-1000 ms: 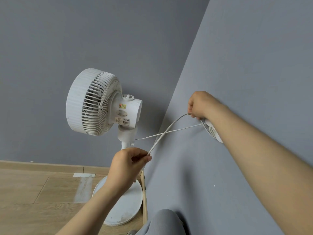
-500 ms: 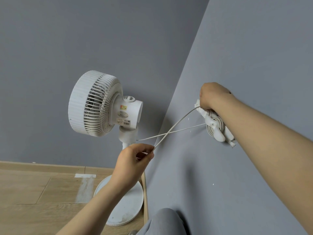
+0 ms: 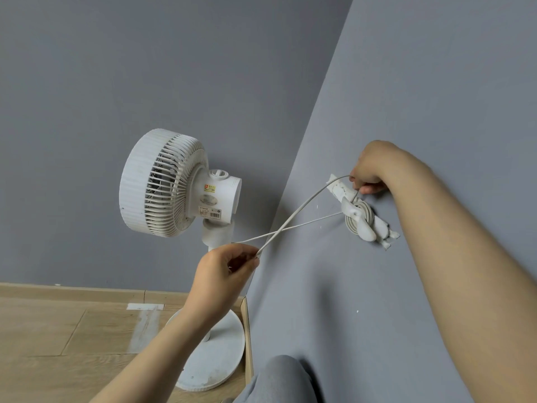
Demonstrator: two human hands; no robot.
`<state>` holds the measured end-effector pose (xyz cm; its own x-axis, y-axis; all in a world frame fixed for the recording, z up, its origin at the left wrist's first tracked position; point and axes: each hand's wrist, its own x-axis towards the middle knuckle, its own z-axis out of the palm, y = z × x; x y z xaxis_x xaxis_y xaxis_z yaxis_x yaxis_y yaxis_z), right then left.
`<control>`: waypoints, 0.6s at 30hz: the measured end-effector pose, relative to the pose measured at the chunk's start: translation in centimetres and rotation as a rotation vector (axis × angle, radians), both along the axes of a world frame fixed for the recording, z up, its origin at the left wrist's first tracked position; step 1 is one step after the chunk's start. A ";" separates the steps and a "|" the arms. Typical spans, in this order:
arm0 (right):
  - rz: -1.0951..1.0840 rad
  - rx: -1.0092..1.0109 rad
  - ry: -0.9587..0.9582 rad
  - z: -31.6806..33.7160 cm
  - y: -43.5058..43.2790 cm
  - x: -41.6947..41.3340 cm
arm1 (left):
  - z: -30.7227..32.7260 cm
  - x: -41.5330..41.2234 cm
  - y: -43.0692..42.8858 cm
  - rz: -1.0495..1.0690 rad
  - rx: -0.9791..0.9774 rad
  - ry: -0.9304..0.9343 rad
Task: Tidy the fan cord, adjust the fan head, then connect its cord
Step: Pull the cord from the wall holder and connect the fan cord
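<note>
The fan [image 3: 174, 187] stands on the floor [image 3: 58, 330] in the corner, its round base [image 3: 220, 359] against the right wall [image 3: 406, 82] and its head turned left.

The left hand [image 3: 225, 271] is closed in a pinch on the cord [image 3: 293, 216], just below the fan neck. From this pinch one run of cord rises to the right hand. A second run leaves the fan neck, crosses the first and enters the coil.

The winder [image 3: 363, 216], a white wall-mounted piece, carries several turns of cord as a coil [image 3: 367, 218] around its middle. The right hand [image 3: 372, 167] is closed on the cord at the upper end of the winder, fingertips touching the cord where it bends down towards the coil.

Step in hand, as judged: winding slack onto the winder to tidy the cord. The head adjustment and the connection appear not yet done; no plug or socket is in view.

Recommended procedure:
1. Keep light tension with the left hand so each turn seats flat.
2. Feed cord through the left pinch; do not release it.
3. Guide each turn with the right hand beside the previous one, not over it.
4. Keep the crossing runs from tangling.
5. Avoid pulling towards the wall hard enough to tip the fan.
6. Leave enough free cord to reach a socket.
</note>
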<state>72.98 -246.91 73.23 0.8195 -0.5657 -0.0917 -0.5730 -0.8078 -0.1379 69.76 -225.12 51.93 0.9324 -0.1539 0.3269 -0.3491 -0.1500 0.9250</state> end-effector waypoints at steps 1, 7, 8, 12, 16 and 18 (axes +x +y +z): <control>0.035 -0.029 -0.032 -0.4 -0.1 -0.4 | 0.1 0.0 0.0 0.001 0.000 -0.003; 0.165 -0.087 -0.385 -1.7 1.5 -4.9 | 0.3 -0.5 0.2 -0.019 0.016 -0.021; 0.195 -0.092 -0.415 -1.9 1.8 -6.0 | 0.3 -0.6 0.1 -0.017 0.017 -0.021; 0.265 -0.017 -0.503 -2.7 2.3 -9.0 | 0.4 -0.9 -0.1 -0.017 0.005 -0.006; 0.298 -0.033 -0.573 -4.7 2.0 -11.6 | 0.6 -1.6 -0.6 -0.048 -0.003 0.010; 0.298 -0.079 -0.605 -5.8 2.0 -12.5 | 0.8 -1.8 -0.9 -0.074 -0.006 0.013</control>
<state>60.50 -244.92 67.39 0.8352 -0.2941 0.4647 -0.1649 -0.9400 -0.2986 67.98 -226.04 52.70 0.9230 -0.2202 0.3156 -0.3465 -0.1187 0.9305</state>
